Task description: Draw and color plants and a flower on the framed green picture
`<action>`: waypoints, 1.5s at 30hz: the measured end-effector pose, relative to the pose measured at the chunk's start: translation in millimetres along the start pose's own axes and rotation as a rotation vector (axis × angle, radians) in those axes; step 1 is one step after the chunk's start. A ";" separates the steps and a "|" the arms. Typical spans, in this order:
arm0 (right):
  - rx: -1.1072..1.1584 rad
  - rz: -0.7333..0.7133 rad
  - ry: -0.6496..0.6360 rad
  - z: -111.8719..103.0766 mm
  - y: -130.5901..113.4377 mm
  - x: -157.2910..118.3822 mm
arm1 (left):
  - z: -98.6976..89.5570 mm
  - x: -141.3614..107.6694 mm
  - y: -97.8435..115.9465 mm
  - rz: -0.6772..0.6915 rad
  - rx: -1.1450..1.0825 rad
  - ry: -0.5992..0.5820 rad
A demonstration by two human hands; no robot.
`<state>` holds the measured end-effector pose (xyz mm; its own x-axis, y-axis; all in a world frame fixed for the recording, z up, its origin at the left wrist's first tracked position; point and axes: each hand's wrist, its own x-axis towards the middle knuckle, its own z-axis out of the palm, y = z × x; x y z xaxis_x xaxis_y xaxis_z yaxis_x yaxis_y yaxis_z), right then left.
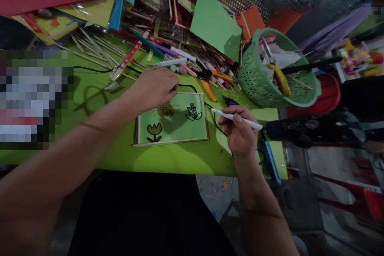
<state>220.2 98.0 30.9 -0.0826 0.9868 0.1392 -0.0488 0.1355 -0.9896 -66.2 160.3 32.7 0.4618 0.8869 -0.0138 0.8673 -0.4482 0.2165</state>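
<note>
A green picture card [180, 128] edged with thin wooden sticks lies on the table. On it are a yellow-brown tulip, a black-outlined flower and a yellow-brown smiling figure with wavy lines. My left hand [157, 88] is over the card's top edge, its fingers bent and pressed together; what they hold, if anything, is hidden. To the right of the card, my right hand [241, 132] grips a white marker pen [247, 122] like a pencil, its tip pointing left, apart from the card. Just behind my left hand lies another white marker with a purple end [169, 62].
The green table [120, 160] carries a heap of wooden sticks [90, 48], pens and coloured paper. Orange-handled pliers [220, 75] lie near a green basket [249, 68]. A black glue gun [300, 128] and a blue cutter [271, 162] are at the right edge. A cable runs behind the card.
</note>
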 end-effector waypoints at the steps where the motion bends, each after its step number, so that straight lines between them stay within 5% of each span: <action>1: -0.007 -0.002 0.006 -0.1 0.2 0.0 | 0.5 -0.2 -0.4 0.005 -0.002 0.011; 13: -0.061 0.000 -0.013 3.9 -8.6 5.8 | 1.5 1.8 -1.4 0.006 -0.012 0.010; 19: -0.112 0.035 -0.108 7.4 -23.4 -14.6 | 1.9 2.3 -1.4 0.024 -0.006 0.014; 28: -0.163 0.189 -0.182 15.0 11.3 -23.5 | -2.0 1.8 5.2 0.041 -0.082 -0.077; 45: -0.338 0.046 -0.222 22.3 17.9 -28.0 | -2.0 2.4 -0.6 0.056 -0.102 -0.104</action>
<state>199.5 70.8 10.1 -0.2920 0.9544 0.0626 0.2870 0.1499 -0.9461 -66.0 163.0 34.5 0.5303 0.8420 -0.0991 0.8187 -0.4782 0.3180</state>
